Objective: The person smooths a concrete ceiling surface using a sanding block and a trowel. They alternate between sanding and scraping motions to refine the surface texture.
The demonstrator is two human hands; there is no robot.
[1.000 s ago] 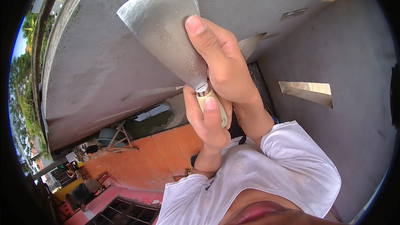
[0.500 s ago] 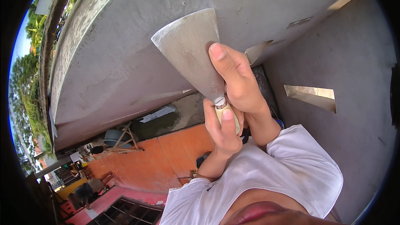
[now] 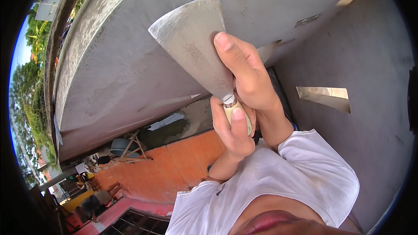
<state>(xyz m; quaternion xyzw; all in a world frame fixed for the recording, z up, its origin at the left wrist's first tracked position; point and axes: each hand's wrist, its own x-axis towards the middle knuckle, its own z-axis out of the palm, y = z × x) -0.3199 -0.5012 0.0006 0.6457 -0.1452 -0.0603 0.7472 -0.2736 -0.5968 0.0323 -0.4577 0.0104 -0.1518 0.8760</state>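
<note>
A wide putty knife (image 3: 191,45) with a flared, smudged steel blade points up and to the left, against the background of a grey plastered wall (image 3: 126,65). Its cream handle (image 3: 237,114) sits in my left hand (image 3: 233,137), thumb pressed along the front and fingers curled round it. Higher up, my right hand (image 3: 248,72) grips the blade's right side, its thumb lying on the blade face near the edge and the other fingers hidden behind. Whether the blade's far edge touches the wall I cannot tell.
To the right stands another grey wall (image 3: 370,61) with a slot opening (image 3: 324,97). Below lie an orange floor (image 3: 183,161) and a dark wet-looking strip. A grey-blue basin (image 3: 119,146) stands by a wooden frame (image 3: 135,148) at lower left. Greenery shows beyond the left edge.
Both hands and the putty knife have shifted slightly up and to the left. The grip of each hand on it looks the same.
</note>
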